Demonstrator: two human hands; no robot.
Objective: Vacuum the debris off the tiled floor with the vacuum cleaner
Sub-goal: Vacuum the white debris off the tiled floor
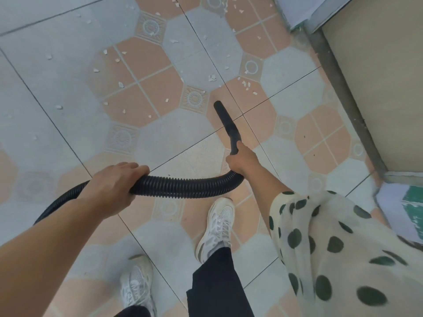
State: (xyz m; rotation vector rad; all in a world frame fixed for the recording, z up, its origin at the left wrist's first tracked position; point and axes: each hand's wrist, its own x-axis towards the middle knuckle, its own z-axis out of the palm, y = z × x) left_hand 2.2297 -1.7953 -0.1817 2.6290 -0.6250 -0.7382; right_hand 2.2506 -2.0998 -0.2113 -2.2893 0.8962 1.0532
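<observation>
A black ribbed vacuum hose (183,186) curves across the middle of the view and runs off to the lower left. My left hand (112,184) grips the hose from above. My right hand (242,160) grips the rear of the black nozzle tube (226,124), whose tip points up and left just above the tiled floor (68,92). Several small white debris bits (246,84) lie just beyond the tip, and more are scattered across the tiles further up and to the left. The vacuum cleaner's body is out of view.
My two white sneakers (217,227) stand on the tiles below the hose. A beige panel with a dark metal frame (338,88) runs down the right side. A green and white object (409,209) lies at the right edge.
</observation>
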